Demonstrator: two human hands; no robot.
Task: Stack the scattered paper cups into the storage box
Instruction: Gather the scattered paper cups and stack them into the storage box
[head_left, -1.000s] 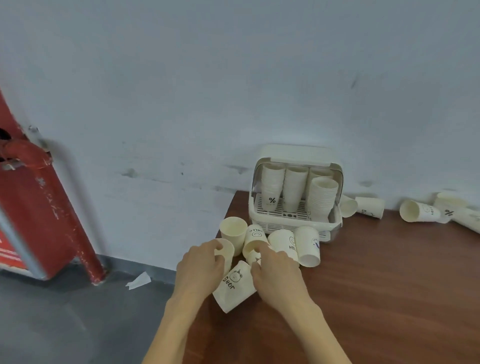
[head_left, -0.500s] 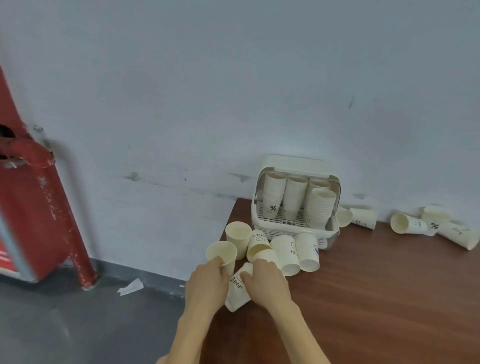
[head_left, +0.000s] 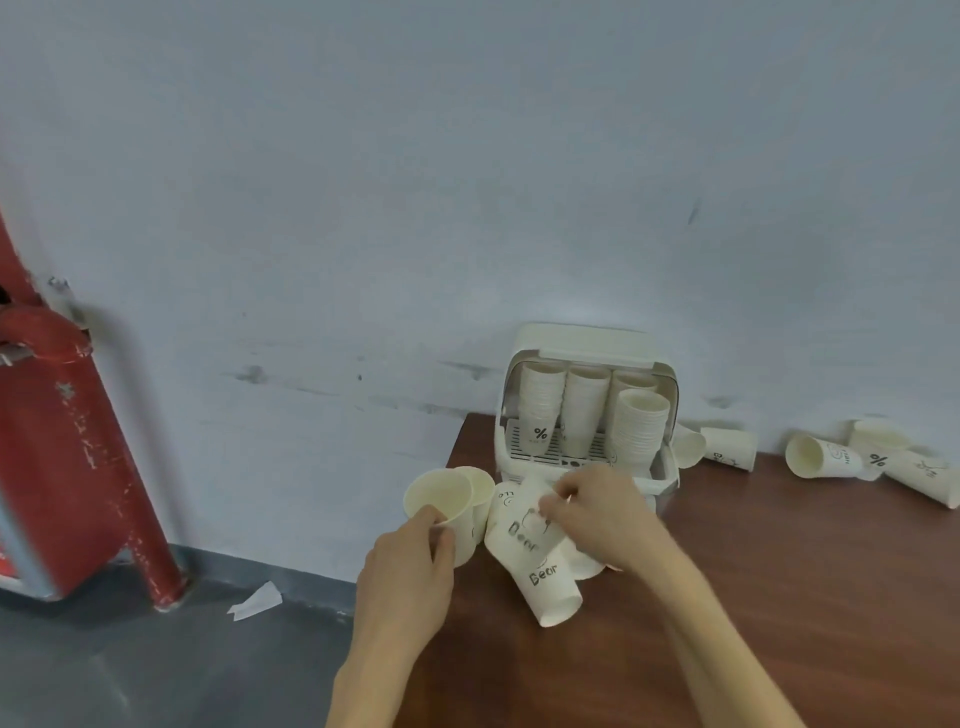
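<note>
My left hand (head_left: 410, 561) grips an upright cream paper cup (head_left: 440, 501) by its rim and side, close to the table's left corner. A second upright cup (head_left: 480, 488) stands right behind it. My right hand (head_left: 597, 512) pinches a tilted cup marked "Bear" (head_left: 522, 525); another "Bear" cup (head_left: 553, 587) lies on its side just below it. Behind my hands stands the white storage box (head_left: 587, 343), lid raised, with several tall cup stacks (head_left: 639, 431) inside. More cups hide under my right hand.
The brown table (head_left: 779, 597) ends at its left edge near my left hand, with grey floor below. Loose cups lie on their sides by the wall, one (head_left: 727, 448) beside the box and several (head_left: 826, 457) at far right. A red metal frame (head_left: 78, 441) stands at left.
My left hand has lifted its cup higher beside the second upright cup. My right hand has moved up toward the box and now pinches a "Bear" cup; the view has shifted.
</note>
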